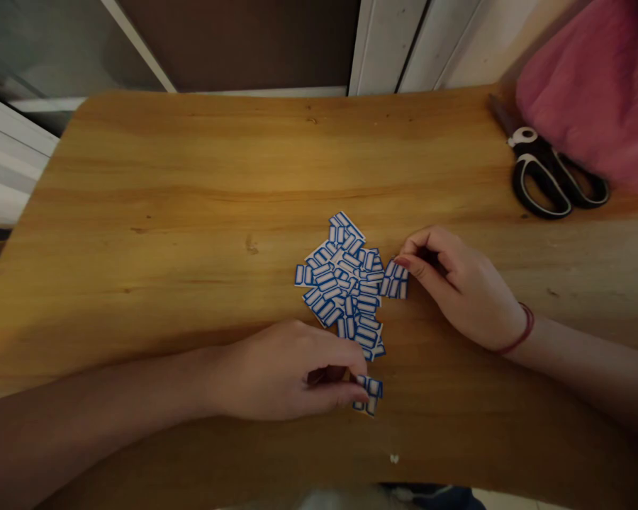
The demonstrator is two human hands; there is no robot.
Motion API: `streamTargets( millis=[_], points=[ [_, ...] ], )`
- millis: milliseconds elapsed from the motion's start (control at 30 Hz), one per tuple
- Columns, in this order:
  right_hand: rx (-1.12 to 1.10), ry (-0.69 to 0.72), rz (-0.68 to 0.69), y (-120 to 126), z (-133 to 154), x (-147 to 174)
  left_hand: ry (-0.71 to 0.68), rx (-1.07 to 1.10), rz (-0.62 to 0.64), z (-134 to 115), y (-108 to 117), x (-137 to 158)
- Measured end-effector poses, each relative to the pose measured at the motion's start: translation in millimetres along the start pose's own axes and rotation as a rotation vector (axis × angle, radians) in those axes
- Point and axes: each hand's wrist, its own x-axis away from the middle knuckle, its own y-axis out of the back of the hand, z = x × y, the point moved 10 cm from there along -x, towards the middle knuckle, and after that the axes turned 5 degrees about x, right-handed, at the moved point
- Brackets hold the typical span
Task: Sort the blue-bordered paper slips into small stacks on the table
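A loose heap of small blue-and-white paper labels (340, 280) lies in the middle of the wooden table, the pieces overlapping at many angles. Just below the heap, my left hand (303, 372) pinches a small label piece (372, 393) between thumb and forefinger. At the heap's right side, my right hand (457, 283) has its thumb and forefinger closed on the upper edge of another label piece (395, 281). That piece sits against the heap's right edge. A red band circles my right wrist. The other fingers of both hands are curled and partly hidden.
Black-handled scissors (542, 170) lie at the far right, blades pointing up and left. Beside them is a pink cloth-like thing (590, 92). A tiny pale scrap (394, 459) rests near the front edge of the wooden table (191, 177). Framed panels stand behind the table.
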Motion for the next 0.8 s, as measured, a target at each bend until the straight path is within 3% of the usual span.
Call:
streamTargets(
  millis=[233, 367, 500, 633, 800],
  points=[
    [-0.283, -0.074, -0.092, 8.2, -5.8, 1.8, 0.035, 0.126, -0.044, 2.6, 5.8, 0.1],
    [-0.397, 0.057, -0.149, 15.5, 13.8, 17.8, 0.113, 0.259, -0.118, 9.6, 8.7, -0.4],
    [-0.563, 0.190, 0.022, -1.3, 38.2, 34.8, 0.151, 0.357, -0.154, 12.9, 9.2, -1.9],
    [-0.607, 0.136, 0.156, -20.3, 43.6, 39.9, 0.123, 0.417, -0.099, 10.1, 5.4, -4.4],
    [-0.632, 0.054, 0.181, -28.1, 44.0, 41.7, 0.117, 0.398, -0.119, 11.1, 7.1, -5.3]
  ],
)
